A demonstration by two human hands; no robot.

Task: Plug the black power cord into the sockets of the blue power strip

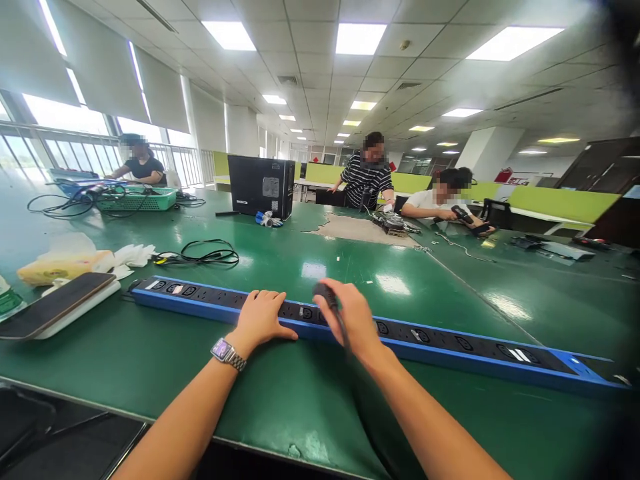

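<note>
A long blue and black power strip (440, 340) with several sockets lies across the green table. My left hand (257, 320), with a watch on its wrist, grips the strip left of its middle, fingers over the top and thumb along the near side. Just above the sockets, my right hand (353, 317) pinches a black power plug (326, 293). The plug's cord (343, 333) trails down toward the table's front edge. Its contact end is blurred, and I see no contact with a socket.
A black computer case (261, 187) stands on the table (280, 233), with blue-white gloves (269, 219) beside it. Coiled cable (213, 252), a tissue pack (70, 263) and a dark flat slab (60, 303) lie left. A green basket (135, 199) holds cables. Three people sit or stand beyond.
</note>
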